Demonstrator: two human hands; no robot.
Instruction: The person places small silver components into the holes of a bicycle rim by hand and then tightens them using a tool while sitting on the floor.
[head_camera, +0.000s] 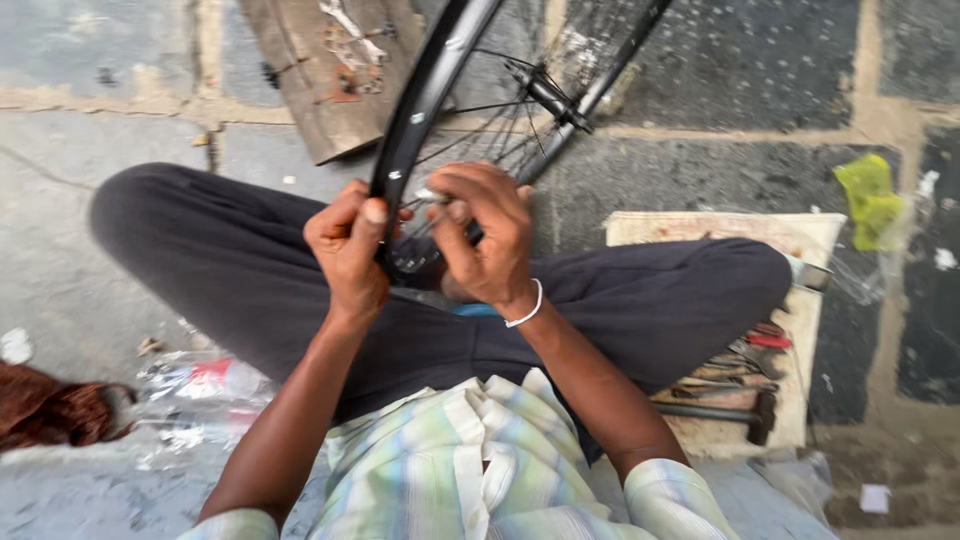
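Both grips are busy on the bicycle wheel (440, 70); left hand (347, 250) is wrapped round the black rim (405, 130), fingers curled shut on it, thumb pressed up against the rim's outer edge; right hand (487, 235) sits just beside it, fingertips pinched together on a small silvery part (432, 194) right at the rim's inner face, too small to say exactly what it is; a white band (527, 308) circles that right wrist; the two hands are almost touching, with the rim running between them.

Wheel stands upright and tilted away from the person, lower arc down in the lap, upper part leaving the top of the view; thin spokes (480, 130) fan out to the hub (545, 92), which is well clear of both hands; crossed legs in dark trousers (230, 260) lie under the wheel, striped shirt (470, 460) in the foreground.

Around them on the stone floor (720, 160): a worn wooden board (320, 90) beyond the left hand; a flat board (800, 250) at the right knee carrying a hammer (720, 412) and red-handled pliers (762, 340); a yellow-green rag (870, 200) further right; a crumpled clear plastic bag (195, 400) and a brown bundle (50, 410) by the left elbow.
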